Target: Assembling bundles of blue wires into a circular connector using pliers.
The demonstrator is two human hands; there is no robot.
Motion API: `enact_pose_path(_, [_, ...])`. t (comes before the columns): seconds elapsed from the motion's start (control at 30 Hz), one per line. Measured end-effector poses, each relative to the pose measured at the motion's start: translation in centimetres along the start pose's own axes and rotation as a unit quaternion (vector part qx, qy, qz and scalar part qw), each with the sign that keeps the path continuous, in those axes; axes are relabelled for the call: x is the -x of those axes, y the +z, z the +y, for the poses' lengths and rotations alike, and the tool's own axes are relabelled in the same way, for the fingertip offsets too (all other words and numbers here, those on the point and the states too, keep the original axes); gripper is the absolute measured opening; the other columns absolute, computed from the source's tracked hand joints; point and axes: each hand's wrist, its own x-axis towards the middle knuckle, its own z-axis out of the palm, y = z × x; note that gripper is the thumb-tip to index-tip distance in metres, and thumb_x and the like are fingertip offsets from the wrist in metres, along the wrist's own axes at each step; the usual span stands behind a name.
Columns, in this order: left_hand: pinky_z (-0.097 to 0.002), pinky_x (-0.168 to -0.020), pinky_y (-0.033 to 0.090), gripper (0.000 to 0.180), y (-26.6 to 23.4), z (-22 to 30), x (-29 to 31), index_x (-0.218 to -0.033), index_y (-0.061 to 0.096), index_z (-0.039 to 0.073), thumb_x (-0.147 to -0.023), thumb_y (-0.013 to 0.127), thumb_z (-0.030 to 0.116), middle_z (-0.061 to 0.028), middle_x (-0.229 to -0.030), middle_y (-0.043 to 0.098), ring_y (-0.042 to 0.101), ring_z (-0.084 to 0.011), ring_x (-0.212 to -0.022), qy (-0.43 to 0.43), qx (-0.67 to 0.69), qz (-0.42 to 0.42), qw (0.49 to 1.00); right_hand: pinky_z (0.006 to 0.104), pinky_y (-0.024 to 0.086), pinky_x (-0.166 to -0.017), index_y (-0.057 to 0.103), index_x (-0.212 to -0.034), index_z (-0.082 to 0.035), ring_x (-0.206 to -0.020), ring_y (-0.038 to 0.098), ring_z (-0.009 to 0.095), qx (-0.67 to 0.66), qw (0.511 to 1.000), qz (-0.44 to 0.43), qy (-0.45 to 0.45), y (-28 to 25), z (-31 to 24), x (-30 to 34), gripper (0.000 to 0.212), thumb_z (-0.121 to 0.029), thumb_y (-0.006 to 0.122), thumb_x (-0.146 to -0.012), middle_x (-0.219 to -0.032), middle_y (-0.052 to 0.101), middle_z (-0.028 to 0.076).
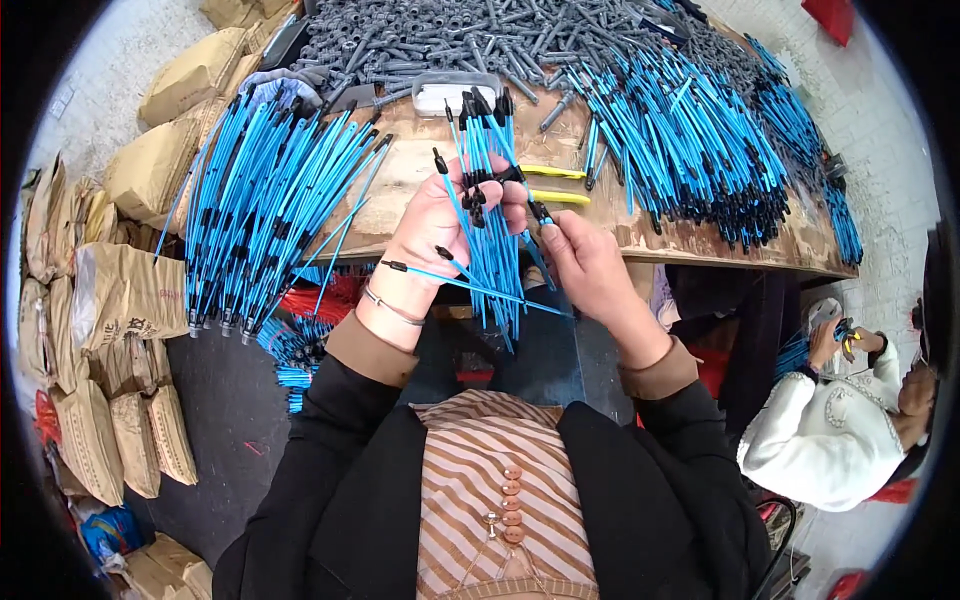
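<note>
My left hand (432, 228) is closed around a bundle of thin blue rods (495, 265) with black end fittings. The bundle hangs in front of me at the table's near edge, and a few rods stick out sideways across the wrist. My right hand (592, 265) pinches a black fitting (541, 212) on a blue rod between thumb and fingers, right beside the bundle. The left fingertips meet another black fitting (511, 174) close by. Just beyond the hands lie yellow-handled pliers (555, 196) on the wooden table (400, 175).
Piles of blue rods lie at the left (265, 200) and right (690, 140). Grey plastic parts (430, 40) are heaped at the back, behind a small clear box (455, 90). Brown sacks (155, 165) line the left side. Another person (830, 430) works at the right.
</note>
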Motion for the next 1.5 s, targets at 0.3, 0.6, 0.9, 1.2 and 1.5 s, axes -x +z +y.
enact_pose_path(0.3, [-0.0306,-0.073,0.056,0.02,3.4,-1.6,6.2,-0.102,0.06,0.0,-0.082,0.063,0.002,-0.0155,-0.089,0.068,0.067,-0.0219,-0.077,-0.072,-0.116,0.119,0.983,0.0339,0.045,-0.06,0.06,-0.094,0.0,-0.064,0.056,0.027,-0.041,0.993,-0.051,-0.093,2.1,-0.2,5.3,0.017,-0.015,0.054,-0.089,-0.077,0.062,0.01])
enact_pose_path(0.6, [-0.0264,-0.071,0.055,0.023,1.1,-1.2,2.7,-0.104,0.059,0.001,-0.081,0.063,-0.001,-0.013,-0.088,0.068,0.066,-0.0189,-0.076,0.084,-0.234,0.174,0.953,0.0233,0.048,-0.072,0.058,-0.107,0.004,-0.079,0.058,0.015,-0.119,0.987,0.107,-0.032,-2.9,-1.4,1.7,0.02,-0.006,0.054,-0.09,-0.093,0.064,0.01])
enact_pose_path(0.9, [-0.0245,-0.071,0.054,0.024,-2.8,-3.2,6.2,-0.106,0.059,0.001,-0.083,0.06,-0.003,-0.0133,-0.089,0.068,0.066,-0.0173,-0.078,-0.007,-0.044,0.139,0.989,0.0288,0.045,-0.083,0.047,-0.125,0.002,-0.095,0.056,0.018,-0.346,0.904,-0.206,-0.144,1.3,-5.9,-0.6,0.037,-0.01,0.048,-0.09,-0.11,0.058,0.014])
enact_pose_path(1.2, [-0.024,-0.071,0.053,0.025,-1.6,-1.8,3.9,-0.106,0.059,0.0,-0.081,0.059,-0.006,-0.0132,-0.088,0.068,0.066,-0.0173,-0.079,0.093,-0.261,0.205,0.939,0.0349,0.044,-0.092,0.038,-0.132,0.004,-0.101,0.057,0.028,-0.366,0.844,-0.288,-0.265,6.9,-4.7,2.4,0.055,-0.036,0.045,-0.094,-0.115,0.057,0.017])
enact_pose_path(1.5, [-0.0238,-0.072,0.053,0.021,-0.9,-2.0,4.8,-0.101,0.062,-0.001,-0.081,0.059,-0.007,-0.0119,-0.084,0.067,0.066,-0.0179,-0.078,0.083,-0.272,0.21,0.935,0.0201,0.039,-0.06,0.059,-0.105,-0.001,-0.068,0.047,0.008,-0.147,0.983,0.077,-0.077,1.8,-4.9,-6.3,0.029,-0.003,0.067,-0.077,-0.081,0.055,0.003])
